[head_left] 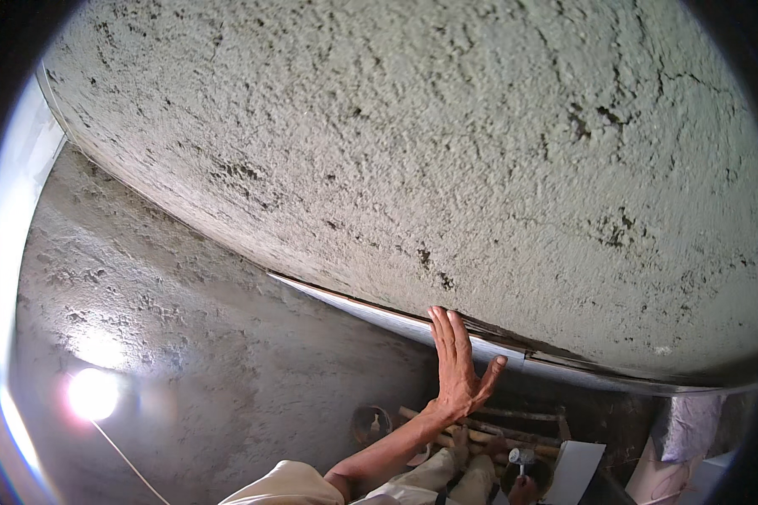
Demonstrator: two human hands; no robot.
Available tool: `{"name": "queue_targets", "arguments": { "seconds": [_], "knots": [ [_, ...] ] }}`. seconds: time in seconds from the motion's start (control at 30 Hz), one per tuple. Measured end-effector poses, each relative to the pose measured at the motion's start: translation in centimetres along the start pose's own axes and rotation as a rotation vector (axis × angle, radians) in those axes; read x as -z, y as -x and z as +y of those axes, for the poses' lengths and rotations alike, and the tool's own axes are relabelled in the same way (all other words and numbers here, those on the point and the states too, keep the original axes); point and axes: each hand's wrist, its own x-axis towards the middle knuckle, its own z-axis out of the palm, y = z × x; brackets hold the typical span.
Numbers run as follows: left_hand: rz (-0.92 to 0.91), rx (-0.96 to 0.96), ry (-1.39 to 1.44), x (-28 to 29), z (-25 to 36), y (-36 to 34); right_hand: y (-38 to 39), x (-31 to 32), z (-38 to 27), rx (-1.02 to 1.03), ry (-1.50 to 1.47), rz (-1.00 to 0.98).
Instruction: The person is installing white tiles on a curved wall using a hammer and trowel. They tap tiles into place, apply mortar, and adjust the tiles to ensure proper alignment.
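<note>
My left hand reaches up from below with its fingers stretched out and its thumb spread. It lies against a thin, light-coloured tile, seen nearly edge-on against the rough plastered wall. A narrow dark gap shows between the tile's upper edge and the wall. To the right, another pale tile continues the row. Low in the picture, my right hand is closed round the handle of a mallet with a whitish head. The mallet is apart from the tiles.
Wooden poles run beneath my feet. A round bucket stands left of them, and a white flat panel leans at the right. A bright lamp with a cord glows before the grey side wall. A pale sack is at far right.
</note>
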Motion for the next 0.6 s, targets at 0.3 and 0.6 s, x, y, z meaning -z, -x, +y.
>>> {"name": "queue_targets", "arguments": {
  "seconds": [0.3, 0.6],
  "knots": [
    [0.012, 0.006, 0.007, -0.5, -0.1, -0.3, -0.7, 1.6, -1.4, 0.24, -0.025, 0.125],
    [-0.044, 0.085, -0.014, 0.8, -0.3, 0.5, -1.0, 11.8, -15.9, 0.57, -0.032, -0.046]
  ]
}}
